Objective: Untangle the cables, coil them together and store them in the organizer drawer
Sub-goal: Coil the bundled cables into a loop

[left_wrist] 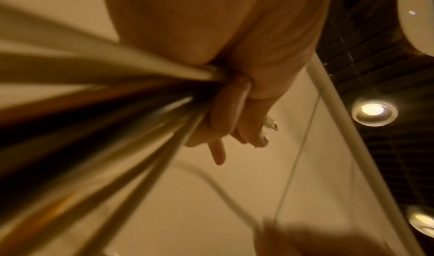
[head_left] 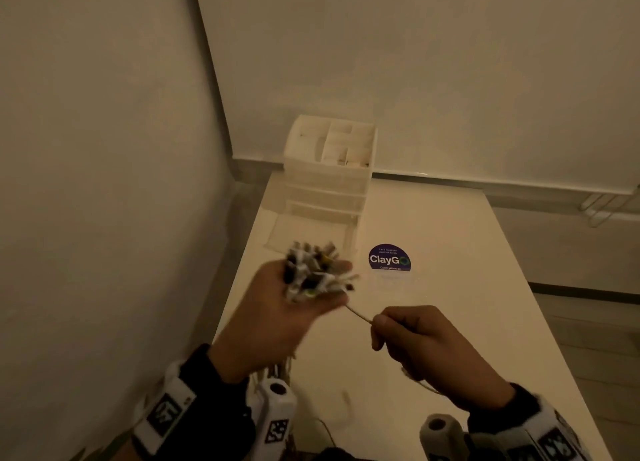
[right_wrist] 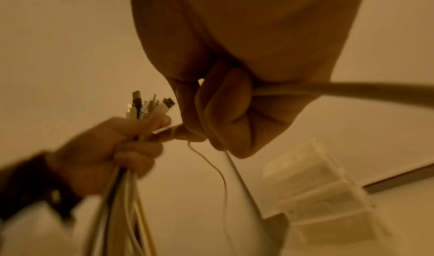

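My left hand (head_left: 294, 308) grips a bundle of cables (head_left: 315, 273) with its white and black plug ends sticking up out of the fist; the cords hang down below the wrist. In the right wrist view the same left hand (right_wrist: 122, 145) and the plug ends (right_wrist: 150, 106) show at left. My right hand (head_left: 412, 342) is curled round a single thin pale cable (head_left: 358, 315) that runs from the bundle to its thumb and trails out behind the palm. The white organizer (head_left: 329, 169) stands at the table's far left, its bottom drawer (head_left: 308, 233) pulled out.
The white table (head_left: 450, 287) carries a round purple ClayGo sticker (head_left: 389, 258) right of the open drawer. A wall runs close along the table's left side. A thin dark cord (head_left: 327, 433) lies near the front edge.
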